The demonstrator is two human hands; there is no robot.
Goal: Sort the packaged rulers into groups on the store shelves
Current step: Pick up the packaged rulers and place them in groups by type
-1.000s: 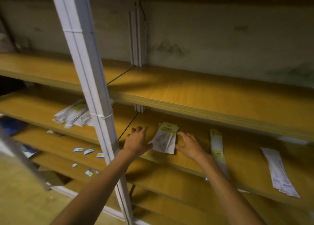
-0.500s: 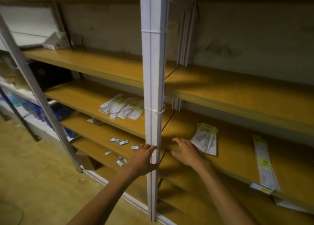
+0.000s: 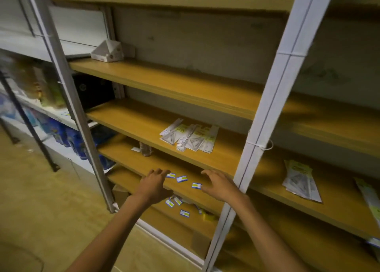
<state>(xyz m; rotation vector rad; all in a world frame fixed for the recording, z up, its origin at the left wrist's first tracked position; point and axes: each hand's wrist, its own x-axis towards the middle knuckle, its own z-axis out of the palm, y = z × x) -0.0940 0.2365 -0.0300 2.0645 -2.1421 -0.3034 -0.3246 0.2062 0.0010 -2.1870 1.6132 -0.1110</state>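
Note:
A loose pile of packaged rulers point(image 3: 190, 137) in clear sleeves with yellow-green labels lies on a wooden shelf point(image 3: 144, 121) left of the white upright post point(image 3: 267, 111). A stacked group of packaged set squares point(image 3: 300, 181) lies on the shelf right of the post, and a long ruler pack point(image 3: 370, 197) shows at the right edge. My left hand point(image 3: 153, 186) and my right hand point(image 3: 220, 186) hover with fingers spread in front of the lower shelf edge, below the loose pile. Both hold nothing.
Small blue-and-white price labels point(image 3: 182, 178) sit on the lower shelf edges. A white cardboard box point(image 3: 107, 50) stands on an upper shelf. A grey slanted post point(image 3: 67, 86) stands at left, with blue packaged goods point(image 3: 67, 136) behind it. A small bottle point(image 3: 145, 148) lies on the lower shelf.
My view has swung left. Both hands left the stacked set squares and moved left past the white post, now hovering below the loose pile of rulers.

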